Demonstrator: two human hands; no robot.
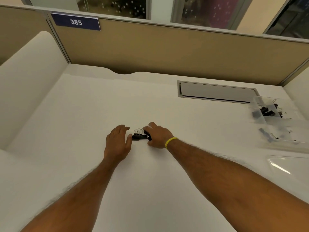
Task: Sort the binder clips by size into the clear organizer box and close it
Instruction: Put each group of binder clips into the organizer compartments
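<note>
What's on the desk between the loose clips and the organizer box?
Nothing: in the head view, bare desk separates the clips from the box, apart from the right hand.

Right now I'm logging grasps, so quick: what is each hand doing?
Left hand: open, palm down beside the binder clips, holding nothing.
Right hand: fingers curled at the clips' right end; whether it grips one cannot be told.

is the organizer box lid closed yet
No, the clear organizer box at the desk's right edge lies open, with black clips showing in its compartments and its lid folded out toward the person.
</note>
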